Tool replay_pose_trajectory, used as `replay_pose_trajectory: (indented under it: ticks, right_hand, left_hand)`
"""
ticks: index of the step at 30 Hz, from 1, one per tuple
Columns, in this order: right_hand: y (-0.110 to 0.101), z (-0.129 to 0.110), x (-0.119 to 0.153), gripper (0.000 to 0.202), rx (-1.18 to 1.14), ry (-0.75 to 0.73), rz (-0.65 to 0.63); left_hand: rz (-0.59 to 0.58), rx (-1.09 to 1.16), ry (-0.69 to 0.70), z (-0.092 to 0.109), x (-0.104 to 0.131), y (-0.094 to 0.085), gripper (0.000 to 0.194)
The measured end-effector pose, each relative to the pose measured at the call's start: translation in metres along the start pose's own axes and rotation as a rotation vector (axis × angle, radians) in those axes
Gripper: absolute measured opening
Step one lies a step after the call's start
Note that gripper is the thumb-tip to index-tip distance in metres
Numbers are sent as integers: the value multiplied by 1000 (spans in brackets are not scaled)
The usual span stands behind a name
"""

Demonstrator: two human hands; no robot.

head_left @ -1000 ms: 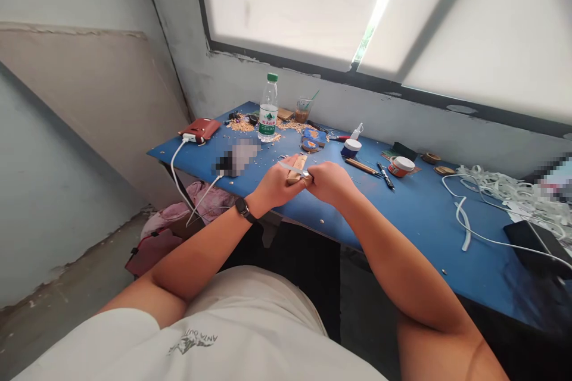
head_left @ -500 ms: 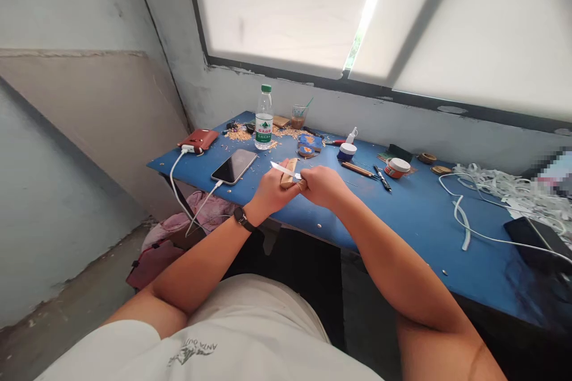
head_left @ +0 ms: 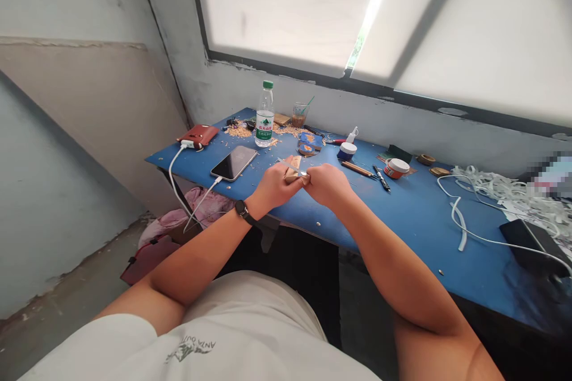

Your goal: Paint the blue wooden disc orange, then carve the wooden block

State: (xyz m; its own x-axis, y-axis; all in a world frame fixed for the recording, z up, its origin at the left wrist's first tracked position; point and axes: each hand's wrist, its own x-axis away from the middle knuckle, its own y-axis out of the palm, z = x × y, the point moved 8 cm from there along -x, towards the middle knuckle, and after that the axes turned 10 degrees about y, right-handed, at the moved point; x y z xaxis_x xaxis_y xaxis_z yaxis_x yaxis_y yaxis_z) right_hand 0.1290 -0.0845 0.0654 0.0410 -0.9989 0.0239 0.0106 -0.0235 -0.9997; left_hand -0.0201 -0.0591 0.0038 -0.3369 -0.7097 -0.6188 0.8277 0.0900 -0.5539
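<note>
A small pale piece of wood [head_left: 297, 161] is gripped in my left hand [head_left: 273, 188], fingers wrapped round its lower part. My right hand [head_left: 328, 183] is closed on a knife [head_left: 288, 165], its handle hidden inside the fist. The thin blade crosses the wood and points to the far left. Both hands meet over the front edge of the blue table [head_left: 402, 238]. A black watch [head_left: 242, 209] sits on my left wrist.
Left of my hands lie a phone [head_left: 235, 163] on a cable and a brown leather case [head_left: 199, 136]. Behind stand a water bottle [head_left: 264, 122] and a cup [head_left: 300, 115] among wood shavings. Jars [head_left: 396, 168], pens [head_left: 381, 178] and shredded white strips [head_left: 518, 193] lie rightward.
The knife blade has shifted slightly to the right and turned on the wood, looking duller and narrower now. The wood is tilted a little differently. Both hands keep their hold.
</note>
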Motion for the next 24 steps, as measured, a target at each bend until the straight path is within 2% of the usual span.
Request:
replay_pose_trajectory:
  ticks: [2, 5, 8, 10, 13, 15, 17, 21, 24]
  right_hand:
    - [4, 5, -5, 36, -29, 34, -3]
    - [6, 7, -10, 34, -26, 7, -3]
    - [5, -1, -9, 24, -3, -110, 22]
    - [5, -9, -6, 18, 0, -226, 32]
    - [9, -16, -4, 16, -25, -343, 27]
    - [13, -17, -5, 25, -62, -376, 13]
    - [17, -19, -7, 37, -119, -402, 4]
    - [20, -18, -13, 47, -208, -386, 20]
    - [20, -12, -18, 52, -221, -322, 0]
  left_hand:
    - [36, -29, -12, 1, 1, -1, 34]
    - [60, -37, 8, 0, 4, 0, 38]
    - [29, -26, 37, -5, 4, 0, 46]
    - [-44, -8, 91, -8, 1, -1, 54]
    - [-186, 56, 158, -14, 1, -3, 89]
    - [-240, 138, 139, -21, 3, -8, 120]
    - [-268, 270, 95, -26, 6, -11, 139]
    - [-261, 507, -8, -34, 7, -11, 160]
    - [-249, 527, -18, -34, 4, -11, 162]
